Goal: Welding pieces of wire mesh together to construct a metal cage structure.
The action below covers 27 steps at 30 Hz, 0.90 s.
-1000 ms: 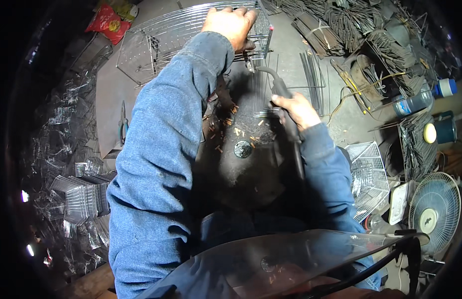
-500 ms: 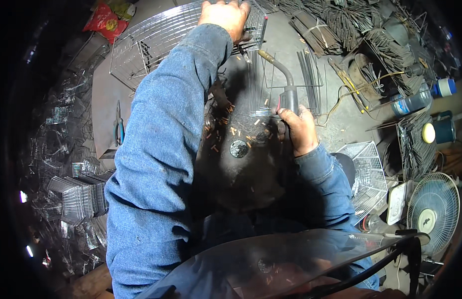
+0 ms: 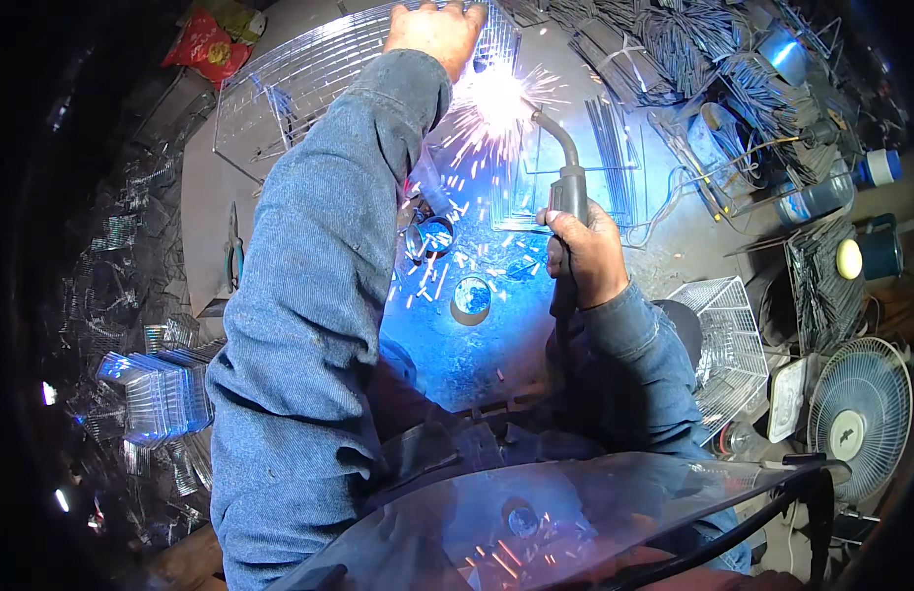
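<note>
My left hand reaches to the far edge of the table, its fingers closed over the end of a wire basket. My right hand is wrapped round the handle of a welding torch, thumb near the top of the grip. The torch's bent neck points up and left to the basket's near right corner. A bright white arc burns there and throws sparks, hiding the torch tip and the joint. Straight wire rods and a thin wire frame lie beside the torch on the table.
Pliers lie at the table's left. A small round cup stands amid scattered short bits. Bundled rods crowd the far right, with a water bottle, a fan and another wire basket nearer. Stacked wire panels sit left.
An arc has lit at the torch tip, with sparks and blue light over the table. The left hand and basket have shifted slightly left; the right hand stays nearly in place.
</note>
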Motion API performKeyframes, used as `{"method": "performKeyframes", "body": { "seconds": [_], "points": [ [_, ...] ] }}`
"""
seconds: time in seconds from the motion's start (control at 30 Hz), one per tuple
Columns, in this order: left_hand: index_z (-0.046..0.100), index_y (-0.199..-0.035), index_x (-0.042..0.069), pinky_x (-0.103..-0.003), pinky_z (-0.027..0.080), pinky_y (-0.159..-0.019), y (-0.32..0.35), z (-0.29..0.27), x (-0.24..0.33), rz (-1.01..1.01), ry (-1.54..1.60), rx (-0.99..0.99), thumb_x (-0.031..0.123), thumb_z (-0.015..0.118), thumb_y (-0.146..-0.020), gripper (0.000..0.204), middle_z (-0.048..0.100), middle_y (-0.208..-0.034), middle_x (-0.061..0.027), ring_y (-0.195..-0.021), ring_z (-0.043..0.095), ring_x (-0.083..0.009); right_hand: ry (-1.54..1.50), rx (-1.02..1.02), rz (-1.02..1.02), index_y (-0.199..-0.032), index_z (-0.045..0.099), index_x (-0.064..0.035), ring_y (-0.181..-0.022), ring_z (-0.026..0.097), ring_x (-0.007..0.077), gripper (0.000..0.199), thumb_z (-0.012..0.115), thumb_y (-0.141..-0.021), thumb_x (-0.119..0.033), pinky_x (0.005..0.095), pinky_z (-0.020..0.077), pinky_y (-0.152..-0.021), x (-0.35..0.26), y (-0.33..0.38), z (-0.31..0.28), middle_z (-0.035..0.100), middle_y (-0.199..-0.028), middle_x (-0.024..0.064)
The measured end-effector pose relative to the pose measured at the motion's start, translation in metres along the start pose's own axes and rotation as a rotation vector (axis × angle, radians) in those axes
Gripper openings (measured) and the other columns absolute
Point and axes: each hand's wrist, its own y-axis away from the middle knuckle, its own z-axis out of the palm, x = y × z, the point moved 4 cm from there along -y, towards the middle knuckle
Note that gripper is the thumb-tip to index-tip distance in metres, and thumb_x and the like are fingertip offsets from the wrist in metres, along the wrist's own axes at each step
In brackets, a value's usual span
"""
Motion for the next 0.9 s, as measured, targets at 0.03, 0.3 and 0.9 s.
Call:
{"method": "performKeyframes", "body": {
  "seconds": [0.03, 0.3, 0.9],
  "points": [
    [0.042, -0.131, 0.021, -0.055, 0.038, -0.095, 0.000, -0.001, 0.000, 0.001, -0.001, -0.021, 0.006, 0.053, -0.083, 0.052, 0.054, -0.125, -0.0078, -0.115, 0.052, -0.0255, -0.006, -0.003, 0.009, -0.090, 0.054, -0.0007, -0.042, 0.044, 0.0095, 0.017, 0.056, -0.083, -0.017, 0.0244, 0.0387, -0.039, 0.000, 0.000, 0.001, 0.048, -0.057, 0.0026],
    [0.043, -0.130, 0.019, -0.056, 0.038, -0.096, 0.004, -0.007, 0.000, 0.011, -0.013, -0.045, 0.014, 0.061, -0.080, 0.054, 0.054, -0.124, -0.0089, -0.115, 0.052, -0.0266, -0.007, 0.034, 0.004, -0.096, 0.052, -0.0008, -0.044, 0.045, 0.0094, 0.020, 0.057, -0.083, -0.014, 0.0237, 0.0387, -0.039, -0.001, -0.002, 0.000, 0.050, -0.062, 0.0030],
    [0.038, -0.134, 0.012, -0.049, 0.038, -0.097, -0.022, -0.017, 0.002, -0.014, 0.244, -0.120, 0.058, 0.065, -0.070, 0.083, 0.047, -0.130, -0.0162, -0.120, 0.046, -0.0309, 1.278, 0.064, -0.167, -0.098, 0.046, -0.0027, -0.075, 0.061, 0.0385, 0.031, 0.060, -0.077, -0.021, 0.0458, 0.0483, -0.063, 0.034, 0.056, -0.032, 0.061, -0.078, 0.0209]
  ]
}}
